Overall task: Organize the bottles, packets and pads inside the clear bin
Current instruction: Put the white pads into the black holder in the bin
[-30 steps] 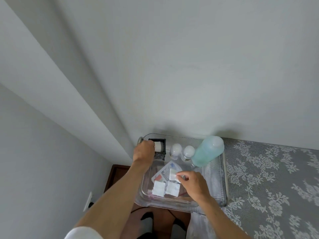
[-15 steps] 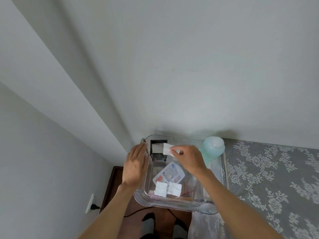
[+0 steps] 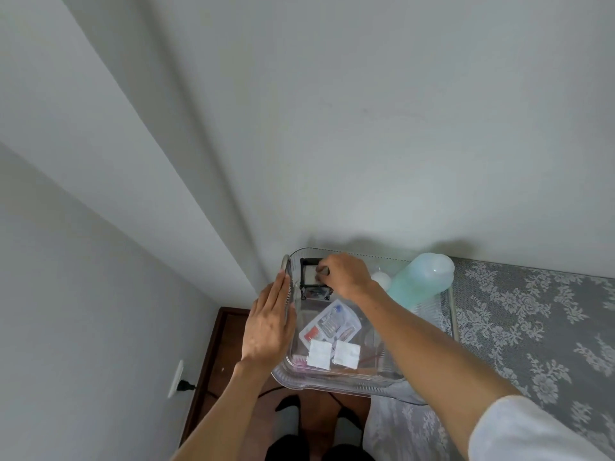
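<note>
The clear bin [image 3: 339, 382] sits at the table's left end against the wall. My left hand [image 3: 268, 324] lies flat along the bin's left wall, fingers straight. My right hand [image 3: 344, 273] reaches into the far left corner, its fingertips pressing a white pad [image 3: 310, 273] into a small black holder [image 3: 312, 279]. On the bin floor lie a printed packet [image 3: 329, 324] and two white pads [image 3: 318, 355] [image 3: 346, 354] side by side. A tall teal bottle [image 3: 420, 280] stands at the far right, with a small white-capped bottle [image 3: 381, 279] beside it.
A grey lace tablecloth [image 3: 532, 321] covers the table to the right of the bin. White walls close in behind and on the left. Below the table's left edge are a wooden floor, a wall socket [image 3: 176, 379] with a black plug, and my feet.
My right hand lifted a pad from the bin floor and carried it to the black holder. My left hand left the holder and went flat against the bin's left wall.
</note>
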### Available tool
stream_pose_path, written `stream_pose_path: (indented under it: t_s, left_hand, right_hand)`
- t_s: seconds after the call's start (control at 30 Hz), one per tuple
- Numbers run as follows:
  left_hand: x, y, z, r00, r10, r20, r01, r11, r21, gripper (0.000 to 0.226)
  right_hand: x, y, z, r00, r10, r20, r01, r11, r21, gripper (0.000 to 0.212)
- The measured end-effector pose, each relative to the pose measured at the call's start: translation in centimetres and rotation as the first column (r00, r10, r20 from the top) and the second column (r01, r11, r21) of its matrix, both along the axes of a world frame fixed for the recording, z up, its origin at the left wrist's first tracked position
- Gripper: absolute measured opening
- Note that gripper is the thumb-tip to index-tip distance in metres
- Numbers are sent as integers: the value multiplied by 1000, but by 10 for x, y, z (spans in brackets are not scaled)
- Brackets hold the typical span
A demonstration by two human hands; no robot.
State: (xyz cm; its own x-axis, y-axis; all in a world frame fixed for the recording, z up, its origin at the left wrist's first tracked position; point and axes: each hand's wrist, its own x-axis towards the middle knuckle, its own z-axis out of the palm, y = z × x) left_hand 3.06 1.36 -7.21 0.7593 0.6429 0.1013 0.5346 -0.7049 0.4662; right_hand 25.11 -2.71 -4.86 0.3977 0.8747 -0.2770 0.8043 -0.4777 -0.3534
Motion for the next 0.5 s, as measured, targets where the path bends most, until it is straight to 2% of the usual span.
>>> stream_pose_path:
  t_s: [0.07, 0.17, 0.27, 0.37, 0.43, 0.5]
  left_hand:
    - [3, 6, 1, 1000, 2, -16, -2, 1000, 16, 55]
    - [5, 10, 6, 999, 39, -18, -37, 996, 75, 53]
    - [7, -8, 10, 988, 84, 133, -107, 978, 178, 41]
    - [12, -38, 2, 971, -137, 195, 86, 964, 251, 32]
    - [16, -58, -9, 955, -253, 153, 226, 959, 170, 24]
    - [20, -69, -18, 983, -180, 28, 181, 982, -61, 21]
  right_hand:
    - [3, 0, 7, 999, -18, -32, 20, 999, 46, 27]
    - [2, -20, 17, 992, -80, -94, 97, 975, 199, 22]
    - [-7, -70, 13, 978, -139, -154, 178, 946, 271, 19]
    - [-18, -119, -8, 957, -223, -184, 257, 948, 188, 21]
    - [-26, -147, -25, 942, -270, -201, 294, 950, 104, 23]
    - [-32, -166, -40, 926, -309, -216, 317, 948, 6, 22]
